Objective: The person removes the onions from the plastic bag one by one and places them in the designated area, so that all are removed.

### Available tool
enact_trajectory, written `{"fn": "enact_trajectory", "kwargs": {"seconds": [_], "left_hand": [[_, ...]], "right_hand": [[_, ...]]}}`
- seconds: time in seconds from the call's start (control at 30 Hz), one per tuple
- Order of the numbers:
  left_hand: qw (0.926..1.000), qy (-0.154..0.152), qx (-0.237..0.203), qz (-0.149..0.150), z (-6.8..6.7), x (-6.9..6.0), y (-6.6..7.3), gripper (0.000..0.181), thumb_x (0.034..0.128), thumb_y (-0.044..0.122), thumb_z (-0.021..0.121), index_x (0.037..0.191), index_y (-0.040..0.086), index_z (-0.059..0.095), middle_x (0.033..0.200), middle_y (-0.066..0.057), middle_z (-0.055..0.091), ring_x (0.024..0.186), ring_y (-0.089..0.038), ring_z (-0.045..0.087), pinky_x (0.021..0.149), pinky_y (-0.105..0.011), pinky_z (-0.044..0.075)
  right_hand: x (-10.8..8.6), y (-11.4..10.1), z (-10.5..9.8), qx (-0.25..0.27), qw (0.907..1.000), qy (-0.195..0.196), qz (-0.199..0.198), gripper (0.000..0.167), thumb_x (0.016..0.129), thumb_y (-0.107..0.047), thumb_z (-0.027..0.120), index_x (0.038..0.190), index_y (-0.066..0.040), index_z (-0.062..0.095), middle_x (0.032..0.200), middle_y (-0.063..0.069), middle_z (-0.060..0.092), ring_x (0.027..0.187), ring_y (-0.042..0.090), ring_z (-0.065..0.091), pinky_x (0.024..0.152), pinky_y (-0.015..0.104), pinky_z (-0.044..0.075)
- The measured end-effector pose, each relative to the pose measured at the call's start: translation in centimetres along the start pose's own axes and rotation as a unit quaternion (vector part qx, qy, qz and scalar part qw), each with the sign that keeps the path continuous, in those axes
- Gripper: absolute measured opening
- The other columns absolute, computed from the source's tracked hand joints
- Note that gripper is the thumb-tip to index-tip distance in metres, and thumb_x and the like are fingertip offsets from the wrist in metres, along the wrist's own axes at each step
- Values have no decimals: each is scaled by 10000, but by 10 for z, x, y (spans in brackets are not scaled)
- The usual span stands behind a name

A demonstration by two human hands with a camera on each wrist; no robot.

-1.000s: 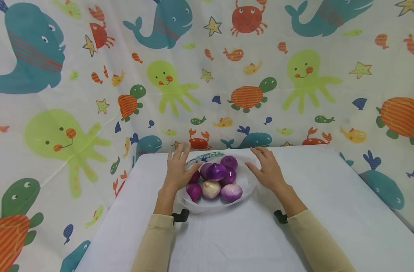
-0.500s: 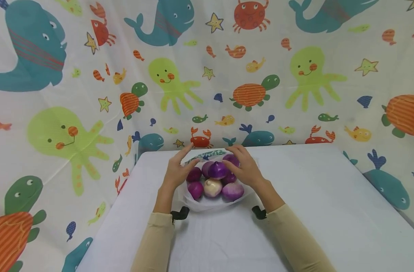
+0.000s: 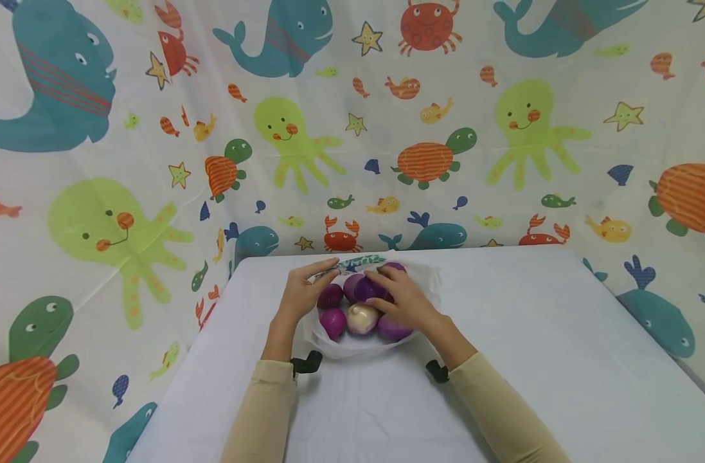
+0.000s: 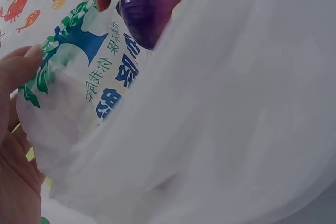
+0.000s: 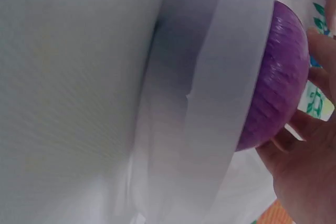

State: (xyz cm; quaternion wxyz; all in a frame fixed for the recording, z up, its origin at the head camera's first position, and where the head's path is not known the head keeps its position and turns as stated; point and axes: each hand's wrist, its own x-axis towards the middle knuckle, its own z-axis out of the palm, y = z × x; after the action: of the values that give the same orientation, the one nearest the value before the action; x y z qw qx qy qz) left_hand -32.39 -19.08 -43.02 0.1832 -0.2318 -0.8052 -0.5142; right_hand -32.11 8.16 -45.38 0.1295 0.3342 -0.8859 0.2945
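Note:
Several red onions lie in an open white plastic bag (image 3: 352, 350) on the table, one of them (image 3: 362, 319) pale. My right hand (image 3: 412, 302) grips the dark purple onion (image 3: 365, 289) on top of the pile, fingers over its far side and thumb at its near side. In the right wrist view, a purple onion (image 5: 278, 80) at the bag's edge partly hides the hand. My left hand (image 3: 299, 292) is at the bag's left side, fingers and thumb extended toward the printed far part (image 4: 84, 40), holding no onion. A dark red onion (image 3: 330, 296) lies beside it.
A white cloth covers the table (image 3: 520, 334), extending on both sides of the bag. Behind it hangs a curtain (image 3: 445, 109) printed with sea animals. Black wrist cameras (image 3: 308, 362) sit near both sleeves.
My right hand has moved left from beside the bag, over the pile, and closed round the top onion. My left hand's spread fingers have turned inward toward the bag.

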Motion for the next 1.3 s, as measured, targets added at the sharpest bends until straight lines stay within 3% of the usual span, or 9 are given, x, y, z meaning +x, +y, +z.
{"fn": "enact_trajectory", "kwargs": {"seconds": [0.2, 0.5, 0.7, 0.87, 1.07, 1.3], "left_hand": [[9999, 40, -122, -64, 1, 1, -1, 310, 971, 39, 710, 1280, 35, 733, 1303, -155, 722, 1249, -337, 685, 1095, -488, 531], [9996, 273, 72, 41, 1, 0, -4, 260, 985, 82, 706, 1233, 113, 777, 1234, -86, 766, 1199, -262, 719, 1029, -456, 583], [9995, 295, 102, -33, 2, 0, -1, 256, 987, 80, 701, 1232, 102, 776, 1230, -89, 766, 1199, -265, 719, 1015, -384, 593], [9995, 317, -1, -16, 2, 0, 1, 289, 997, 39, 675, 1279, 42, 737, 1253, -147, 750, 1209, -311, 710, 1034, -445, 574], [9993, 310, 188, 63, 2, 2, 1, 386, 1012, 25, 645, 1393, 83, 658, 1268, -171, 741, 1208, -323, 709, 1056, -465, 560], [9992, 306, 263, -39, 3, 0, 1, 299, 1023, 95, 656, 1317, 150, 681, 1291, -109, 740, 1215, -272, 711, 1078, -430, 550]], "right_hand": [[-1, 1, 7, 49, 9997, -241, -46, 623, 982, -333, 726, 1549, -198, 504, 1553, 223, 488, 1435, 417, 478, 1164, 620, 448], [-3, -1, 14, -119, 9993, 51, -363, 577, 972, -256, 742, 1515, -210, 551, 1497, 185, 530, 1378, 387, 530, 1150, 572, 483], [-6, -3, 5, -13, 9997, 25, -226, 588, 972, -278, 746, 1523, -264, 543, 1536, 167, 492, 1411, 389, 506, 1135, 576, 495], [-10, 1, -10, 230, 9995, 15, -213, 598, 980, -293, 733, 1538, -273, 518, 1547, 138, 471, 1428, 368, 483, 1127, 548, 511], [-15, 11, -33, 615, 9937, 872, -352, 598, 969, -208, 747, 1527, -211, 533, 1555, 164, 469, 1436, 370, 469, 1136, 565, 495], [-27, 35, -49, 574, 9819, 1796, -202, 622, 925, -148, 794, 1500, -175, 561, 1539, 216, 475, 1422, 403, 477, 1105, 590, 507]]}}
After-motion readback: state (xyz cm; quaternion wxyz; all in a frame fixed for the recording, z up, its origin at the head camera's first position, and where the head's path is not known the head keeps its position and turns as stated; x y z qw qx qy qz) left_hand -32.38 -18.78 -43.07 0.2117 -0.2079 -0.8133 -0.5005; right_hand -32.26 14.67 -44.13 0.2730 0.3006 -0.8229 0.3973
